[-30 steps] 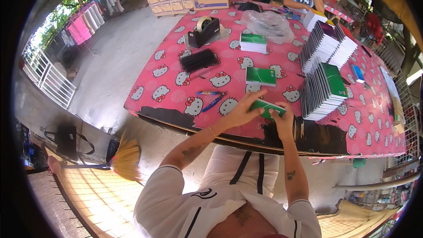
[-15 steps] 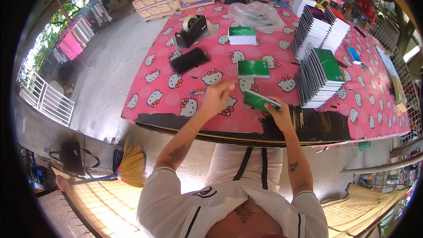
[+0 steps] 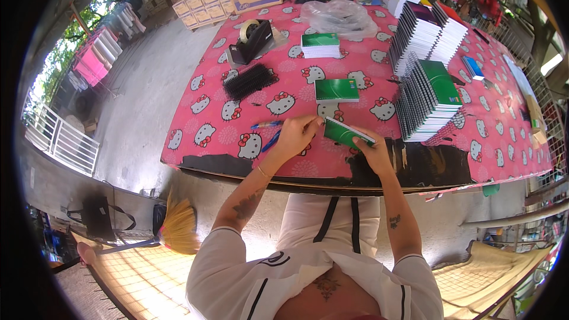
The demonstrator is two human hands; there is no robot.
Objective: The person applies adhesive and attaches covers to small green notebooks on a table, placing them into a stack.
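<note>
Since the earlier frame, the left hand (image 3: 296,135) has moved nearer to the left corner of the green notebook (image 3: 341,134); its fingers (image 3: 310,122) are bent together, but I cannot tell if they grip it. The right hand (image 3: 374,153) is gripping the notebook's right end over the bench (image 3: 317,169), with the thumb on the cover.

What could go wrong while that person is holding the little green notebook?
The green notebook is gripped only near one end by the right hand, so it might slip. The blue-handled tool lies close beside the left hand, which might bump it. The tall pile of spiral notebooks on the right has uneven edges, so a knock could perhaps make some slide off.
</note>
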